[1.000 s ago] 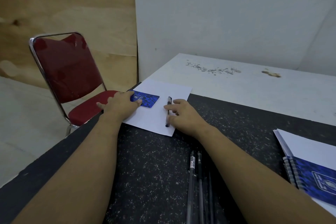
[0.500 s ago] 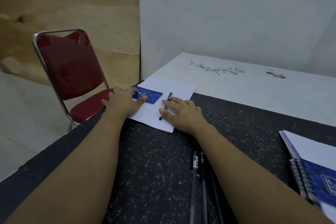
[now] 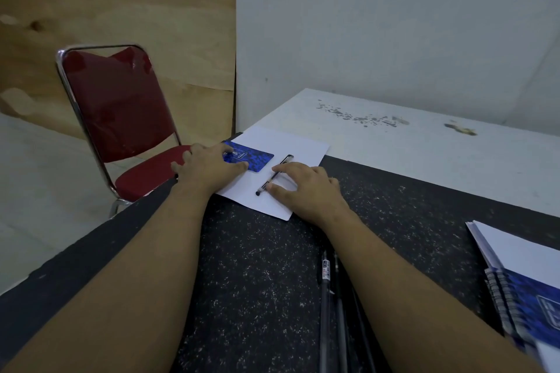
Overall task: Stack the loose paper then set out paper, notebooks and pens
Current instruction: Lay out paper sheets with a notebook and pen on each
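Writing on notebook: the small blue notebook (image 3: 254,157) carries a white emblem and a line of lettering, too small to read.
Writing on pens: a pale label shows on a barrel among the loose pens (image 3: 325,297) near the bench's front edge; it is illegible.
Writing on stack: the spiral notebooks (image 3: 533,306) at far right show part of a white-outlined box, blurred and cut by the frame.
Left grip (image 3: 209,169): palm down, fingers spread wide and flat, holding nothing; it rests on the near-left corner of the small blue notebook, thumb along its near edge.
Right grip (image 3: 306,188): palm down on the sheet of paper (image 3: 291,144), fingers relaxed, not closed round anything; index tip and thumb tip touch the pen (image 3: 286,159) from its right side.
Pen: lies slanted on the sheet, just right of the small blue notebook.
Sheet: at the far-left corner of the dark bench (image 3: 257,266).
Paper stack (image 3: 521,251): at right, under the spiral notebooks.
Chair (image 3: 121,106): red, beyond the bench's left edge.
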